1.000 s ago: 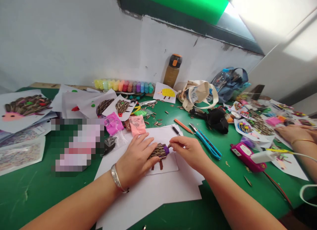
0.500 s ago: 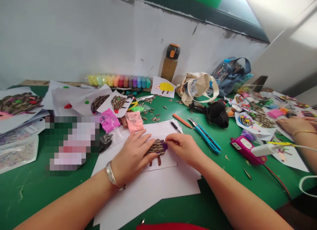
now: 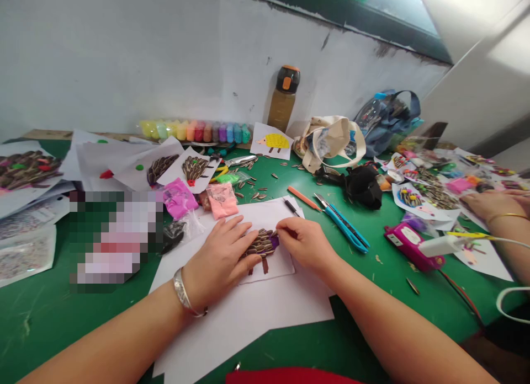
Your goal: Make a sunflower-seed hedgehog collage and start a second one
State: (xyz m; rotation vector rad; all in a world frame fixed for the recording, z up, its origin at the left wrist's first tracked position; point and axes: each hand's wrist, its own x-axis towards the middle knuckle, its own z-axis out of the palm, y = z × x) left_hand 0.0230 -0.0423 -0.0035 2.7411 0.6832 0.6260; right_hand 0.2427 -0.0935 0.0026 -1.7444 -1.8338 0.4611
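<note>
Seed shells cover a hedgehog picture [image 3: 260, 244] with brown legs and some purple clay, on a small white sheet over larger white paper [image 3: 248, 312]. My left hand [image 3: 221, 254] lies on the paper with its fingers spread, its thumb and fingertips at the left side of the seeds. Pinched at the right end of the picture, my right hand [image 3: 304, 243] has its thumb and forefinger together beside the purple clay; whatever is between them is too small to make out. A black pen [image 3: 292, 208] rests on the paper's upper edge.
Right of the paper lie an orange tool [image 3: 304, 198], a blue cutter [image 3: 345, 227] and a magenta device [image 3: 412, 246]. Pink clay packets [image 3: 222, 201] and a bottle [image 3: 282, 100] stand beyond. Another person's hand [image 3: 491, 203] is at the far right.
The view has shifted slightly. Both hands keep nearly the same places at the hedgehog picture.
</note>
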